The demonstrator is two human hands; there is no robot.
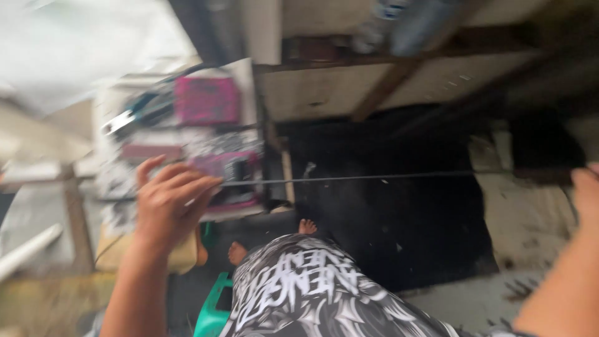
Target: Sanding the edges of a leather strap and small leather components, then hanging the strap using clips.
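My left hand (165, 196) pinches one end of a thin dark rod (374, 178), thumb & forefinger pressed together on it, other fingers fanned loose above. Rod runs straight out from that pinch, roughly level, over to my right hand (585, 187) at the frame edge. Right hand is mostly cut off; looks closed round the far end but can't tell the grip for sure.

Just behind the left pinch: a blurred board w/ pink & black printed pieces (209, 103), a tool w/ dark handle (134, 112) above that. Below the pinch, my patterned black-and-white shorts (299, 293), bare feet (306, 226) on dark floor, a green plastic stool (212, 312) beside my leg. Under the rod's middle, a dark pit-like floor patch; beyond it, wood beams & pale panels (399, 81).

To do this well, imo: keep both ends level, tension even, pinch firm near the tip so the rod doesn't roll or sag mid-span. Hold head steadier, view's smeared. Watch footing near that dark patch.
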